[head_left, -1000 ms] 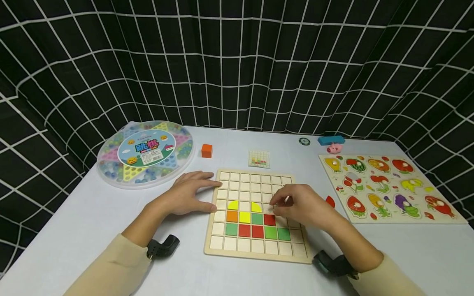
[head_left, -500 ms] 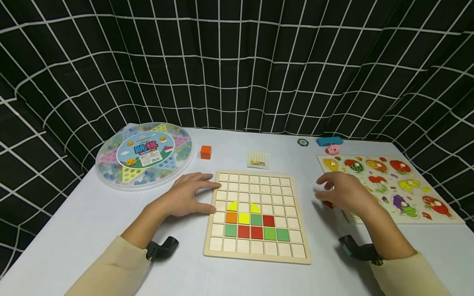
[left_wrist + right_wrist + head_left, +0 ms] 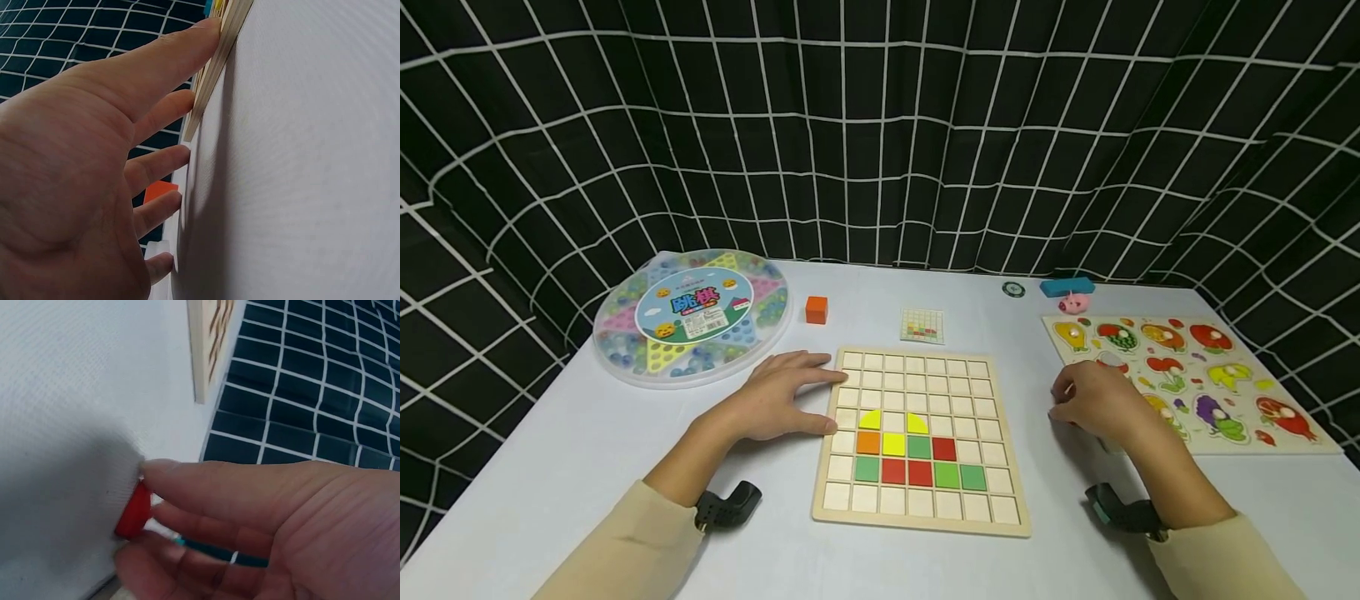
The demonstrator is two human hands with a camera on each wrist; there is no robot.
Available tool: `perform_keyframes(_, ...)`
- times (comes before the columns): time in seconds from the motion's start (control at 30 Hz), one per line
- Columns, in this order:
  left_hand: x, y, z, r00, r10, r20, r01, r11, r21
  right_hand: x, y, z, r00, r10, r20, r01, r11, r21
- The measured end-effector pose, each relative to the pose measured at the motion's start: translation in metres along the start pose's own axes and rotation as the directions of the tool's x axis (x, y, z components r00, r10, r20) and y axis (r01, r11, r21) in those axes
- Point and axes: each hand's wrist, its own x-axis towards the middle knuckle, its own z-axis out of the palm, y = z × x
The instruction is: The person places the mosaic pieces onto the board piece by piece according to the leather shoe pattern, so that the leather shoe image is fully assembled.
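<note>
My left hand lies with fingers spread at the left edge of a wooden grid board. In the left wrist view its thumb and index fingertip touch the board's side. Yellow rounded pieces and orange, yellow, green and red square tiles sit in several of the board's cells. To the right of the board, my right hand is low over the white table. It pinches a small red wooden piece by its two ends between thumb and fingertip, close to the tabletop. In the head view the hand hides this piece.
A fruit puzzle board lies just right of my right hand. Behind the grid board is a small pattern card, with an orange cube to its left. A round marble game box, a chip, a pink pig and a blue block stand farther back.
My right hand has moved from over the grid board rightward to the red piece and lowered, its fingers closing on it. The left hand stays at the board's edge.
</note>
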Motion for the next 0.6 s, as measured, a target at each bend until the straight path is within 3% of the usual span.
perform_keyframes(0.33,-0.0004,-0.0011,-0.0001,1.000,-0.009,-0.002,0.009,1.000,-0.001,-0.0039,-0.0002,0.0009,0.999,-0.036,-0.008,0.036,0.999,-0.001)
perform_keyframes(0.5,-0.0002,-0.0007,0.0001,1.000,-0.004,-0.001,0.004,1.000,0.000,-0.0033,0.0015,0.0045,0.993,-0.114,-0.036,0.117,0.989,0.087)
perform_keyframes(0.6,-0.0002,-0.0003,0.0000,1.000,0.000,-0.002,0.000,1.000,0.001,-0.0044,-0.0042,0.0070,0.983,-0.181,-0.017,0.181,0.964,0.193)
